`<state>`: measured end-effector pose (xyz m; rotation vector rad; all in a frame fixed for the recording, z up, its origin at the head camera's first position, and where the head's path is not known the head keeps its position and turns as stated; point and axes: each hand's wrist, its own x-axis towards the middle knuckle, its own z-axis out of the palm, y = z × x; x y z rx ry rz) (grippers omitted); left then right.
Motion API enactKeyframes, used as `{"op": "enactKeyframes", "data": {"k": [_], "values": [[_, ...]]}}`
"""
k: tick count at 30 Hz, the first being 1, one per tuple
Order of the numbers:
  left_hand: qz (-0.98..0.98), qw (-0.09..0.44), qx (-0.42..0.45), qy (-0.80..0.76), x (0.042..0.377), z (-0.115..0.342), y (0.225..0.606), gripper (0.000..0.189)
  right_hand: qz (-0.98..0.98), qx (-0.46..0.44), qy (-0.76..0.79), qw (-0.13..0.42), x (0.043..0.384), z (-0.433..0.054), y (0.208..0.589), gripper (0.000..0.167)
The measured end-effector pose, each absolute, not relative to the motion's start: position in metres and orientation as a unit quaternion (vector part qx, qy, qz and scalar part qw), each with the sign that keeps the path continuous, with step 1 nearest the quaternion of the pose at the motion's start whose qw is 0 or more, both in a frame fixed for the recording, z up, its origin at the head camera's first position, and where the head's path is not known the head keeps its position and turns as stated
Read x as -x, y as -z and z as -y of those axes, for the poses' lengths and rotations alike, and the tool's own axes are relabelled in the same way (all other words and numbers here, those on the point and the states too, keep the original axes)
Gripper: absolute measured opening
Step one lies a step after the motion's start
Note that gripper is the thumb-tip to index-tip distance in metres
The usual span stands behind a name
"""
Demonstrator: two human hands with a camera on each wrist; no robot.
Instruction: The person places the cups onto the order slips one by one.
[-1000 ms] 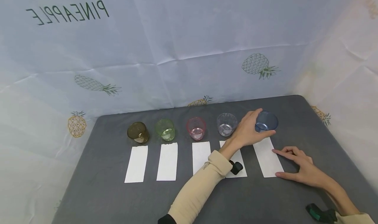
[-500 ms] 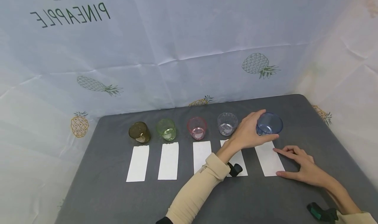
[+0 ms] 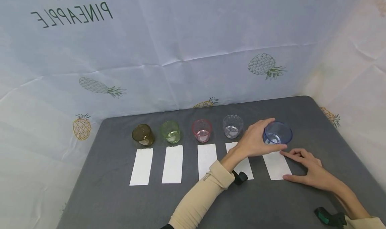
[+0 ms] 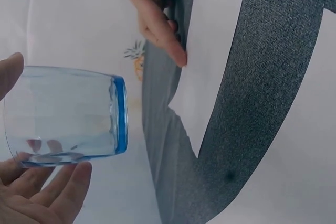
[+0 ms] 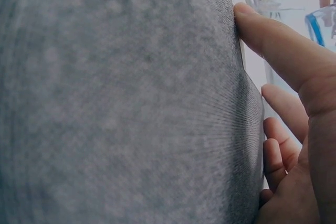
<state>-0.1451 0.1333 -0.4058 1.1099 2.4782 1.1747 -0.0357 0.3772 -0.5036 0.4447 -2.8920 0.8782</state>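
Note:
A clear blue glass (image 3: pixel 277 133) is gripped by my left hand (image 3: pixel 256 138), thumb on the near side and fingers on the far side. In the left wrist view the blue glass (image 4: pixel 68 116) is held above the table, its thick base facing the cloth. Below and in front of it lies the rightmost white paper strip (image 3: pixel 277 167), its far end partly hidden by hand and glass. My right hand (image 3: pixel 310 170) rests at that strip's right edge, thumb and index finger extended and touching it. In the right wrist view the thumb (image 5: pixel 278 43) sits on the paper's border.
Left of the blue glass stand a clear glass (image 3: pixel 233 126), a pink glass (image 3: pixel 202 131), a green glass (image 3: pixel 171 132) and a brown glass (image 3: pixel 143 135). Paper strips (image 3: pixel 172 165) lie before them; my left forearm (image 3: pixel 200 195) crosses above two. A pineapple-print curtain (image 3: pixel 169 48) hangs behind the grey table (image 3: pixel 105 175).
My left hand has brought the blue glass nearer and slightly right, so it now overlaps the far end of the rightmost strip. My right hand stays at the strip's edge.

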Motion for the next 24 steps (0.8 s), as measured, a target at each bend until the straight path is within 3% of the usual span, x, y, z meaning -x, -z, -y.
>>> {"op": "enactKeyframes", "data": {"k": [24], "values": [[-0.848, 0.105, -0.374, -0.362, 0.126, -0.137, 0.429, 0.085, 0.946, -0.13, -0.295, 0.039, 0.035, -0.381, 0.508, 0.073]]}}
